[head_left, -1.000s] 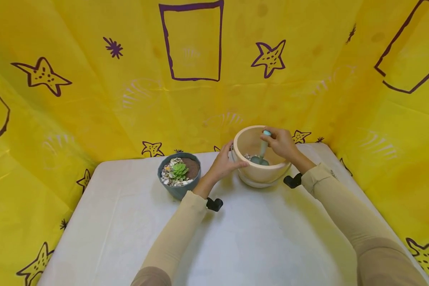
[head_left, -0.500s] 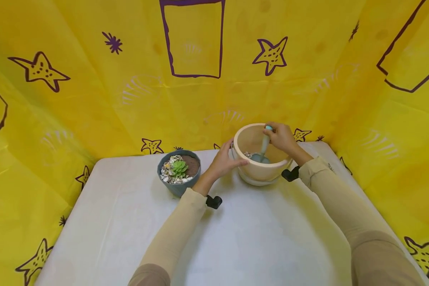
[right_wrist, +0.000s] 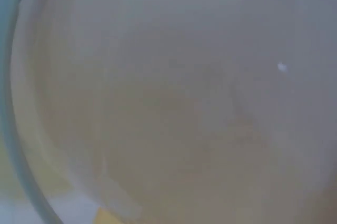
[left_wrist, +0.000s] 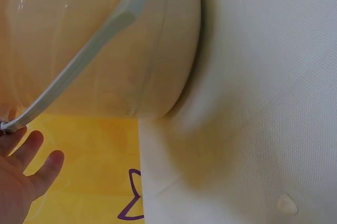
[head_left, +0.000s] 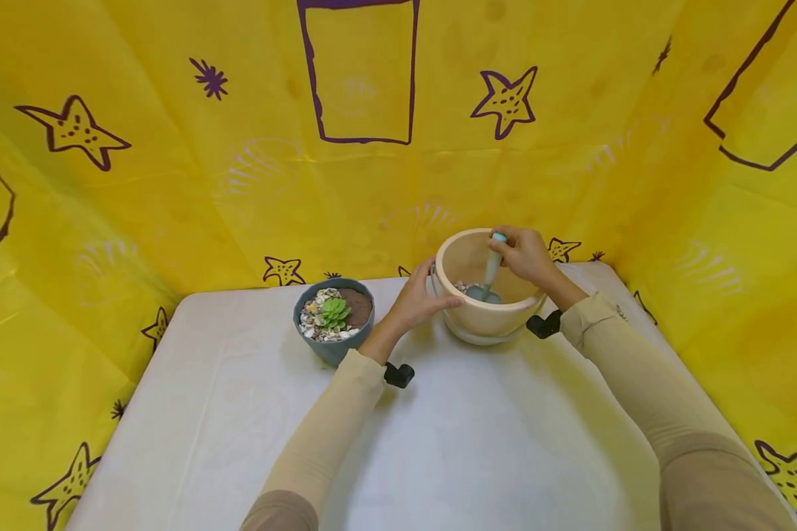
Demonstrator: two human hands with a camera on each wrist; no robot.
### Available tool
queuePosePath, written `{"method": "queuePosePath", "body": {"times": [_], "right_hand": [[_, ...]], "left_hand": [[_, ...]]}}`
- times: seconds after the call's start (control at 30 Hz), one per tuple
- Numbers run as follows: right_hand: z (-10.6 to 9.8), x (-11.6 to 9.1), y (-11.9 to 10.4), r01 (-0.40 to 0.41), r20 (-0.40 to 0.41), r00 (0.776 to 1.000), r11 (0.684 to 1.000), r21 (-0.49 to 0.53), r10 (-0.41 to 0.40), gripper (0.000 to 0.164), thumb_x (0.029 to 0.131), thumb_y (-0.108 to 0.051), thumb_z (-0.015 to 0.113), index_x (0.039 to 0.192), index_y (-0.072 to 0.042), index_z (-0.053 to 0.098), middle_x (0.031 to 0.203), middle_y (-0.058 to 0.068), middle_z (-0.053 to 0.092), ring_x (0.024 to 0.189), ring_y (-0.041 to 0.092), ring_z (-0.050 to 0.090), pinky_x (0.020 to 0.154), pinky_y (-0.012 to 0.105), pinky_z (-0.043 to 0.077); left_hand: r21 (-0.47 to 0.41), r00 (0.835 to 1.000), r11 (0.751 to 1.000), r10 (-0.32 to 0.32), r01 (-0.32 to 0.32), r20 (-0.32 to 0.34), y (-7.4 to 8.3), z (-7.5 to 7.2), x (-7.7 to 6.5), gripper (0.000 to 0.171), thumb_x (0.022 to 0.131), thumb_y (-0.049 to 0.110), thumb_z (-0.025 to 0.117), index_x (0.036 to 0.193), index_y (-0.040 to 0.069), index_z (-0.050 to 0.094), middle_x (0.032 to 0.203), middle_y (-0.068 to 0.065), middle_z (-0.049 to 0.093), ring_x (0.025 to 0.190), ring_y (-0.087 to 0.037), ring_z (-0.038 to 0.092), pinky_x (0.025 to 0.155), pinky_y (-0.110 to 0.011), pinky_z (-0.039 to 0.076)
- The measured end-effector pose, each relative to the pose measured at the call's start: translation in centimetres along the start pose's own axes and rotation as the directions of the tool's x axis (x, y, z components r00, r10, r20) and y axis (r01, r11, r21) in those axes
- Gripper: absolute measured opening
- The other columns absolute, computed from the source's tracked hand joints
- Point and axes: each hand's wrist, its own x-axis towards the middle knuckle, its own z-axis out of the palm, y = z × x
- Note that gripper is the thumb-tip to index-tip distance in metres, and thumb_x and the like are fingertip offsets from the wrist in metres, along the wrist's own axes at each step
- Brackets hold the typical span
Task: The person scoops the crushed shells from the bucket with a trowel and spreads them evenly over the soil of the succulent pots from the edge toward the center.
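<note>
A beige bucket stands at the back of the white table, with small stones inside. My left hand rests against its left side, thumb along the front of the rim and fingers spread out near the handle joint. In the left wrist view, the fingers are stretched out beside the end of the grey carrying handle. My right hand grips a small trowel near the top of its pale handle. The grey-green blade is down inside the bucket, its tip hidden. Bucket wall fills the right wrist view.
A grey-blue pot with a green succulent, white pebbles and brown soil stands left of the bucket, close to my left forearm. Yellow patterned sheeting rises behind and beside the table. One pale pebble lies on the tabletop.
My right hand and the trowel have risen slightly over the last second, while the blade stays in the bucket. The left hand keeps its place at the rim.
</note>
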Motion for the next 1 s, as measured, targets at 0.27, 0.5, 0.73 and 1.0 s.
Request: {"method": "queuePosePath", "body": {"times": [0.27,0.5,0.73,1.0], "right_hand": [[0.47,0.61,-0.03,0.062,-0.025,0.997,0.985,-0.164,-0.066,0.026,0.099,-0.013,0.056,0.117,0.004,0.064,0.085,0.024,0.067,0.06,0.024,0.053,0.055,0.027,0.042],[0.09,0.75,-0.25,-0.085,0.076,0.994,0.993,0.077,0.079,0.032,0.099,-0.014,0.056,0.123,0.008,0.06,0.117,0.03,0.064,0.099,0.041,0.066,0.073,0.042,0.06],[-0.34,0.35,0.14,-0.154,0.066,0.987,0.973,0.173,0.145,0.037,0.099,-0.015,0.057,0.126,0.01,0.058,0.117,0.034,0.062,0.082,0.018,0.068,0.071,0.035,0.061],[0.08,0.58,0.03,-0.149,0.04,0.989,0.984,0.094,0.146,0.036,0.1,-0.017,0.055,0.125,0.008,0.059,0.116,0.031,0.062,0.084,0.03,0.068,0.065,0.029,0.06]], "left_hand": [[-0.029,1.0,0.999,0.015,-0.015,-0.001,-0.28,-0.11,0.45,0.103,0.073,0.052,0.081,0.155,0.023,0.025,0.155,-0.009,0.032,0.143,-0.03,0.034,0.113,-0.057,0.032],[-0.028,1.0,1.0,0.004,-0.004,-0.001,-0.37,0.07,0.46,0.103,0.074,0.051,0.081,0.155,0.021,0.025,0.157,-0.009,0.03,0.145,-0.029,0.031,0.115,-0.055,0.031],[-0.006,1.0,1.0,-0.002,0.002,-0.001,-0.06,0.02,0.34,0.103,0.074,0.049,0.081,0.154,0.018,0.025,0.157,-0.011,0.03,0.145,-0.031,0.031,0.115,-0.055,0.03],[-0.006,1.0,1.0,-0.006,0.006,0.0,-0.11,-0.1,0.15,0.103,0.075,0.048,0.082,0.155,0.018,0.025,0.157,-0.011,0.03,0.145,-0.031,0.031,0.115,-0.055,0.031]]}}
